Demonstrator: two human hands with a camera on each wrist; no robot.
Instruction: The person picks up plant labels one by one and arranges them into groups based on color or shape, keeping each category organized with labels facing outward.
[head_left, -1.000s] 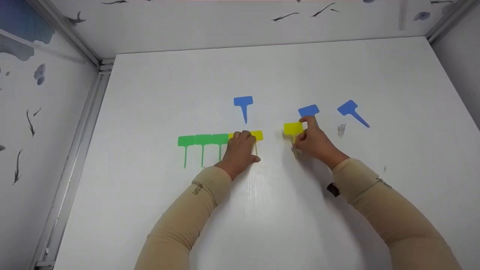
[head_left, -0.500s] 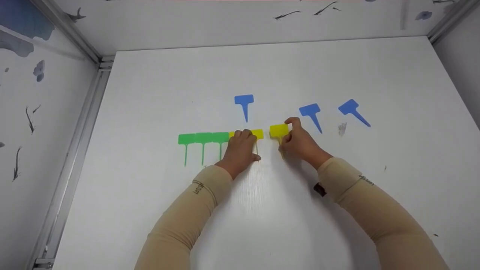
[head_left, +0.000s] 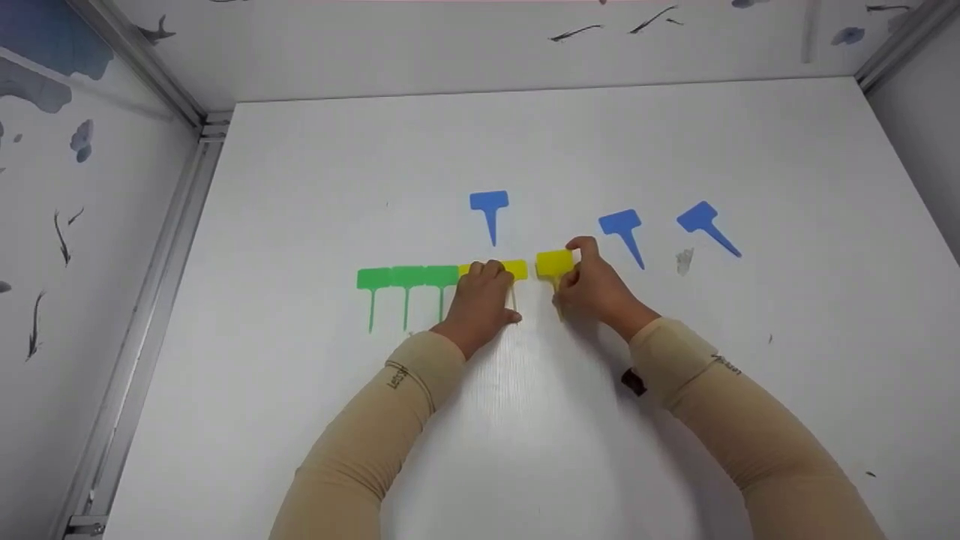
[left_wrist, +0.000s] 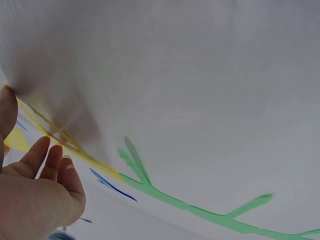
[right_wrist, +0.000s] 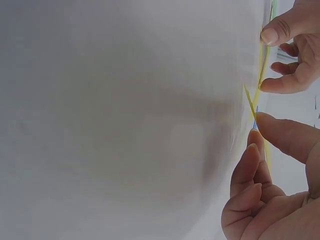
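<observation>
My left hand (head_left: 480, 304) rests its fingertips on the yellow T-shaped plant labels (head_left: 516, 268) in the row, hiding part of them. These lie end to end with several green plant labels (head_left: 407, 276), whose stems point toward me. In the left wrist view the fingers (left_wrist: 37, 155) are fairly straight against the yellow strip. My right hand (head_left: 600, 289) pinches another yellow plant label (head_left: 553, 263) by its stem, thumb and fingers together, with the index finger at its upper right corner. A small gap separates this label from the row's right end.
Beyond the row lies one blue plant label (head_left: 489, 201). Two more, a middle blue label (head_left: 621, 222) and a far-right blue label (head_left: 699, 217), lie tilted to the right. A greyish mark (head_left: 684, 260) shows on the white table (head_left: 337, 450), which has walls around it.
My right hand has slid left with the yellow plant label, closer to the row's end, uncovering the middle blue label. The left hand has stayed in place.
</observation>
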